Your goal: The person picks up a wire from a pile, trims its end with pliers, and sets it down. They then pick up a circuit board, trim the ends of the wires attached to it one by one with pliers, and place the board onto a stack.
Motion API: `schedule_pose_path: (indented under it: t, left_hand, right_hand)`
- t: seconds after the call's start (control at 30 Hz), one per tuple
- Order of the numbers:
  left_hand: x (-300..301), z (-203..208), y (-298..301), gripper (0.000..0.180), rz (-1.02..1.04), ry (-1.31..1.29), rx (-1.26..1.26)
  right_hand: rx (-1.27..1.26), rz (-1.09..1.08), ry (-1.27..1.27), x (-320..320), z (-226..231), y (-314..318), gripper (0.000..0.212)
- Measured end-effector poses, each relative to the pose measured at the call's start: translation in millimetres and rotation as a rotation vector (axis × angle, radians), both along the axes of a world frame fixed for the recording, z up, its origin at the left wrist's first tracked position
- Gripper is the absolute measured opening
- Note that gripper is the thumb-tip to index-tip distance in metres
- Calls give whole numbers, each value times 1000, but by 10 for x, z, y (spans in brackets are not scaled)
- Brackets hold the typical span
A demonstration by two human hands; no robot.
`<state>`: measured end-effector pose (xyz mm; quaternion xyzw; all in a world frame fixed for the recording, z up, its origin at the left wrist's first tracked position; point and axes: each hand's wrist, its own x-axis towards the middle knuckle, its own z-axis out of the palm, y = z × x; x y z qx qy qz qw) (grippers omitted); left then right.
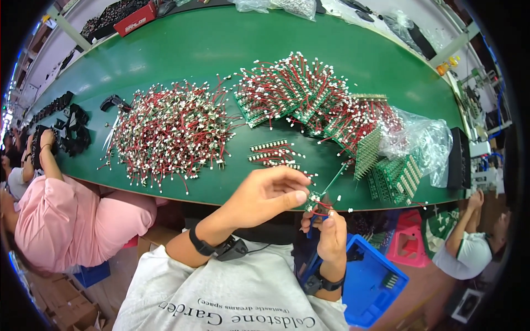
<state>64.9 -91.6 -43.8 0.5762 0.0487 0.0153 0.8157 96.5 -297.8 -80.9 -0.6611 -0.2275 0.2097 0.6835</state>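
Head view: long green workbench (182, 49), workshop around. Loose red-wired connectors (168, 135) heaped on bench, beyond and left of small green circuit board (314, 201). Board held just off bench's near edge. Left hand (268, 193) pinches its top; right hand (330, 237) clamped below, on blue tool. Judgement: steady board, seat connector squarely.

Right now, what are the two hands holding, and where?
Both hands share a small green circuit board with red wires: left hand pinches its left edge, right hand holds it from below.
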Motion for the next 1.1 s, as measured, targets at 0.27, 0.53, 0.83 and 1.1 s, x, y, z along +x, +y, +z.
schedule_pose_path:
  t: [0.27, 0.53, 0.83, 1.1]
  left_hand:
    - [12, -214, 93, 28, -307, 79, -327]
    - [-20, -296, 125, 22, -351, 106, -485]
    - [-54, -345, 130, 25, -437, 125, -666]
    - [-42, -305, 86, 26, -355, 128, -531]
  right_hand:
    - [-13, 75, 19, -41, 19, 79, 55]
    - [-40, 202, 159, -40, -16, 27, 63]
    - [-9, 308, 28, 49, -39, 28, 59]
    - [-28, 257, -1, 99, -37, -23, 58]
